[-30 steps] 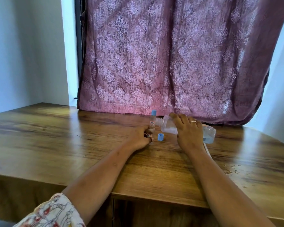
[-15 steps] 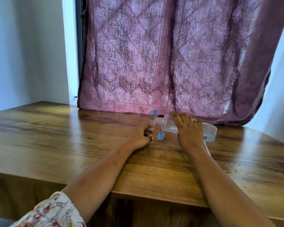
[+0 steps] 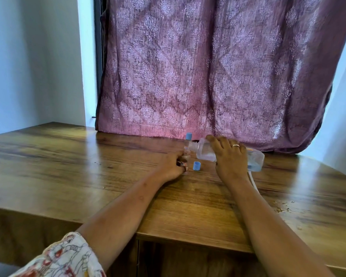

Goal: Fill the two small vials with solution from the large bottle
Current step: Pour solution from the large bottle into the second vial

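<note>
Large bottle [image 3: 205,150]: lay tipped almost flat in the right hand [image 3: 229,158], which gripped it from above with fingers curled round the body; neck toward the left hand, clear liquid inside.
Vial [image 3: 186,149]: stood upright at the tips of the left hand [image 3: 171,165], blue cap on top, pinched low down by the fingers. Whether a second vial stood in front of it could not be told.
Loose cap [image 3: 196,165]: blue, on the table between the two grips, touching neither.
Progress: judged a pour in hand or about to start. No fill level was readable, so filling and capping seemed left.
Table [image 3: 68,166]: wood grain, with wet spots [image 3: 282,208] right of the right forearm.
Room: purple patterned curtain [image 3: 208,76] beyond both grips, pale wall [image 3: 28,56] far left.
</note>
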A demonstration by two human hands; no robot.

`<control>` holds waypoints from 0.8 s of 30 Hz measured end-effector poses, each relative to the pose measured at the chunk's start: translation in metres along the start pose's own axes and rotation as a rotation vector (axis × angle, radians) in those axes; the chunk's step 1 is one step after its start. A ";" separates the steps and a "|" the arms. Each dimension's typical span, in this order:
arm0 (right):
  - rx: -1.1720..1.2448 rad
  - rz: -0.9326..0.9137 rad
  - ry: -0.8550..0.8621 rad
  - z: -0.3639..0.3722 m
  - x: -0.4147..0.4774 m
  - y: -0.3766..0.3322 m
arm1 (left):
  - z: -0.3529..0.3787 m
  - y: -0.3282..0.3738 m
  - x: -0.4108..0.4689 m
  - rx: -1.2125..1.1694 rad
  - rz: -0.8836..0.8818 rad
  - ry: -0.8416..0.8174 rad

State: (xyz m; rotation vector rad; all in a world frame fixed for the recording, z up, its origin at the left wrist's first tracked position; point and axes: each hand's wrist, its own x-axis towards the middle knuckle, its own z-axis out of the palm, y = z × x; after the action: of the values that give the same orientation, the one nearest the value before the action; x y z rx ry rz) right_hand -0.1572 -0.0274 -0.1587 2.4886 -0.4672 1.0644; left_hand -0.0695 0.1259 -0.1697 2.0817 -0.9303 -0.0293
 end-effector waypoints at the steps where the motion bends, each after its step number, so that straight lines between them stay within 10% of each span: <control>1: 0.001 -0.001 0.000 0.000 0.000 0.000 | 0.000 0.001 0.000 0.001 -0.001 -0.004; 24: 0.028 -0.025 0.060 0.004 0.001 0.002 | -0.002 0.002 -0.002 -0.012 -0.036 0.007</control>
State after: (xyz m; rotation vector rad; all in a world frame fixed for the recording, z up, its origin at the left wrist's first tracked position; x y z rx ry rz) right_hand -0.1546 -0.0314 -0.1601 2.4723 -0.4051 1.1399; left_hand -0.0712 0.1277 -0.1678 2.0859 -0.8862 -0.0464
